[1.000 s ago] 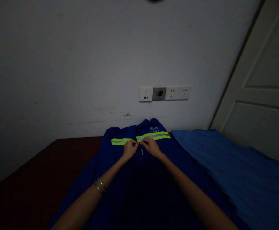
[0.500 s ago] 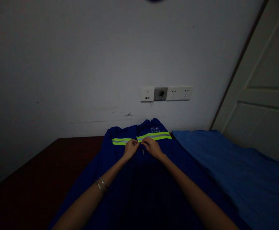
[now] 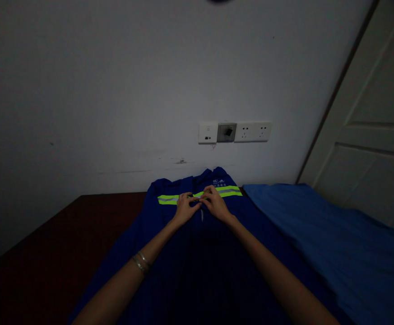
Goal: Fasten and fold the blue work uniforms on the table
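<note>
A dark blue work jacket (image 3: 156, 221) lies spread out before me, its collar end toward the wall. A yellow-green and grey reflective stripe (image 3: 230, 191) crosses its chest, with white printing above on the right. My left hand (image 3: 185, 210) rests at the front opening, thumb and fingers curled in on the cloth edge; two silver bangles are on that wrist. Close against it, my right hand (image 3: 215, 205) pinches the same front edge, fingers bent. Whether a button or zip lies between the fingertips is too small and dark to tell.
The jacket lies on a dark reddish surface (image 3: 64, 239). A lighter blue cloth (image 3: 322, 230) covers the right side. Behind is a pale wall (image 3: 115, 90) with a row of sockets (image 3: 252, 132); a panelled door (image 3: 373, 131) stands at the right.
The fingers of both hands have shifted at the front opening: the left fingers have spread forward onto the stripe, and the right fingers have lifted slightly. The jacket lies where it was.
</note>
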Tool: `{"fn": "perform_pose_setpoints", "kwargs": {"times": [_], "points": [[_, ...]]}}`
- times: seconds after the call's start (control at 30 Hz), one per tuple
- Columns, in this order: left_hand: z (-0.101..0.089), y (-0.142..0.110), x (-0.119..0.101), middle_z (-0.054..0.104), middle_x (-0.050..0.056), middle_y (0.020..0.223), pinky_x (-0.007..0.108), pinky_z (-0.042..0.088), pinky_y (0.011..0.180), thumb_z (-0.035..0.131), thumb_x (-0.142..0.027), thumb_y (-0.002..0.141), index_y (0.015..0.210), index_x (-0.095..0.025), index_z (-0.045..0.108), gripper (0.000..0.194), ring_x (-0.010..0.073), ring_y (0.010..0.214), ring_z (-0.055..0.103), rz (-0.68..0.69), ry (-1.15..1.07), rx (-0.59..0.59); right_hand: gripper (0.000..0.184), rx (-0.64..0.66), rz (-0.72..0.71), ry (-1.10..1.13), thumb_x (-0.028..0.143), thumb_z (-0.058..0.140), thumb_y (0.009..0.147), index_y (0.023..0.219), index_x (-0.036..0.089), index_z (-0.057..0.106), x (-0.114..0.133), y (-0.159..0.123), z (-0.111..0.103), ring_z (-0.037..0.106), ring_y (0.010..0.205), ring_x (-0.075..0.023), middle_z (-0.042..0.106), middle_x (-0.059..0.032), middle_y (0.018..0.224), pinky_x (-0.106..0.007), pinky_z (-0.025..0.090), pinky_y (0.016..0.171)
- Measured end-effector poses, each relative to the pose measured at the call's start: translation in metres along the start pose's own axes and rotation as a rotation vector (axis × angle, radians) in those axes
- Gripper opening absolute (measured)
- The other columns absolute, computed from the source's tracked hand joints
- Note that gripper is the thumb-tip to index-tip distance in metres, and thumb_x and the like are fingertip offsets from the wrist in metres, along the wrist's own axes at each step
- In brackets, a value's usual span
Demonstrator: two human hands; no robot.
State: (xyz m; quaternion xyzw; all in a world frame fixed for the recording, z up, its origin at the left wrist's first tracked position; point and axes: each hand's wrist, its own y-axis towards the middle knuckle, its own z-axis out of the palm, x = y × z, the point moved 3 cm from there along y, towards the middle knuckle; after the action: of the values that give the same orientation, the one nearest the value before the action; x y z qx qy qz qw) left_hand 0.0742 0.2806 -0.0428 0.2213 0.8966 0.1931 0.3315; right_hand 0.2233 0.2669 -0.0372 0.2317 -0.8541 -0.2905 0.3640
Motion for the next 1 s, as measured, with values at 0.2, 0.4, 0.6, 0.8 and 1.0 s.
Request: {"fn": "perform_pose_setpoints", "kwargs": {"times": [0.2,0.4,0.6,0.8,1.0], "points": [[-0.001,0.002,0.003,0.06,0.008,0.108,0.038,0.037,0.093,0.063,-0.029,0.076,0.089,-0.022,0.072,0.017,0.0224,0.106,0.05,0.006,-0.006,0.014,0.012,-0.025,0.006,0.014,0.026,0.057,0.081,0.077,0.02,0.066,0.0,-0.002,0.0,0.049,0.09,-0.0166,0.045,-0.0055,0.1,-0.033,0.044,0.082],[-0.002,0.003,0.002,0.063,0.006,0.105,0.037,0.038,0.092,0.063,-0.027,0.076,0.085,-0.022,0.072,0.014,0.0206,0.102,0.053,-0.007,-0.035,0.008,0.013,-0.038,-0.016,0.005,0.027,0.056,0.081,0.079,0.02,0.067,0.001,-0.002,-0.002,0.049,0.09,-0.0173,0.045,-0.0057,0.097,-0.033,0.045,0.08],[-0.003,0.003,0.002,0.063,0.005,0.1,0.035,0.039,0.089,0.064,-0.022,0.075,0.083,-0.022,0.072,0.012,0.0193,0.099,0.053,-0.006,-0.064,-0.024,0.009,0.042,-0.009,0.087,0.027,0.062,0.078,0.077,0.021,0.068,-0.005,0.001,-0.002,0.051,0.089,-0.0164,0.049,-0.0038,0.092,-0.032,0.044,0.081],[-0.003,0.003,0.002,0.063,0.005,0.095,0.034,0.04,0.087,0.064,-0.019,0.074,0.082,-0.021,0.072,0.011,0.0186,0.095,0.053,0.021,-0.052,-0.04,0.008,0.0,0.081,0.146,0.027,0.067,0.073,0.074,0.019,0.068,-0.013,0.003,-0.001,0.052,0.09,-0.0162,0.051,-0.0031,0.089,-0.032,0.041,0.086],[-0.003,0.003,0.002,0.064,0.005,0.093,0.035,0.04,0.086,0.064,-0.018,0.075,0.083,-0.021,0.072,0.012,0.0189,0.094,0.053,0.051,-0.043,-0.069,0.014,0.071,-0.006,0.131,0.026,0.064,0.076,0.089,0.024,0.069,-0.007,0.003,-0.001,0.051,0.093,-0.0165,0.051,-0.0026,0.092,-0.034,0.042,0.087]]}}
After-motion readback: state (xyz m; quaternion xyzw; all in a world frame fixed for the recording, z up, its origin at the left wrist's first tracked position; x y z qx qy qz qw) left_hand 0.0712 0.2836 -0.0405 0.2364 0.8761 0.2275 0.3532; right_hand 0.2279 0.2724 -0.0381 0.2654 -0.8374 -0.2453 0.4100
